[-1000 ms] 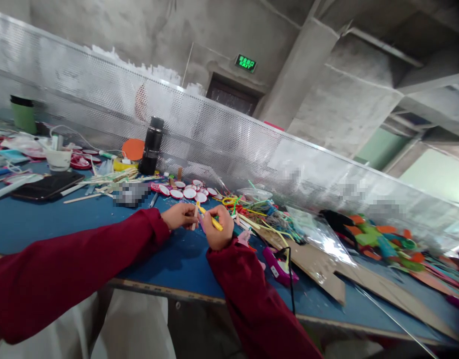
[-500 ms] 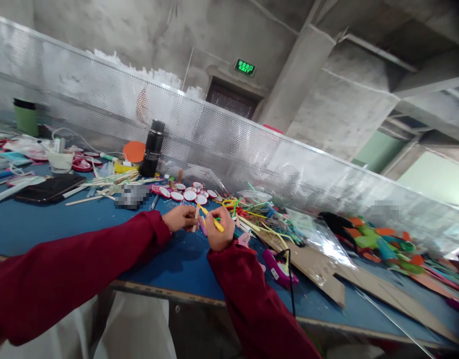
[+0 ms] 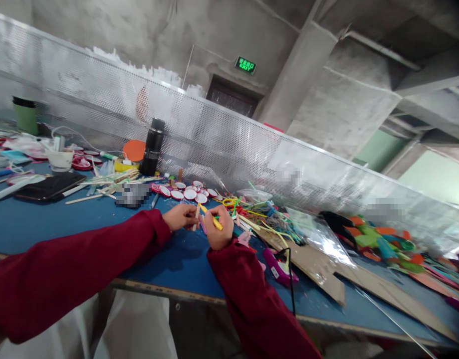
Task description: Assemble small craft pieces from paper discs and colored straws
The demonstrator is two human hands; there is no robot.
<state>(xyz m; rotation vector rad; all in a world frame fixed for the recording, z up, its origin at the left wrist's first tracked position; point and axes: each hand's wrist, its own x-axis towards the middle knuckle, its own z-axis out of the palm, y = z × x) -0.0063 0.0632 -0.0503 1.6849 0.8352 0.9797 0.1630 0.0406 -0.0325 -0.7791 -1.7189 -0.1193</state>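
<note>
- Left hand (image 3: 181, 217): fingers closed around a pale wooden stick (image 3: 195, 215), held near upright just above the blue tabletop (image 3: 46, 219).
- Right hand (image 3: 216, 228): curled shut on a yellow strip (image 3: 213, 221) — the strip runs slantwise across the fingers, its upper end pointing toward the stick.
- The two hands sit close together, fingertips nearly meeting; stick and strip look to touch or nearly touch, cannot tell which.
- Both arms in dark red sleeves, forearms resting over the tabletop's near edge.
- Just behind the hands: a cluster of red-rimmed white discs (image 3: 189, 193).
- Right of the hands: a tangle of coloured strips (image 3: 259, 212) — yellow, green, red.
- Near the right wrist: a purple glue gun (image 3: 280, 267) lying on the tabletop, black cord trailing off the near edge.
- Further right: flat cardboard (image 3: 319, 269), a clear plastic bag (image 3: 319, 234), then a heap of bright foam pieces (image 3: 379, 242).
- Left side: black flask (image 3: 152, 146) upright by the perforated metal screen (image 3: 229, 144); dark phone (image 3: 48, 186) lying flat; white cup (image 3: 59, 159); green cup (image 3: 25, 114) far left.
</note>
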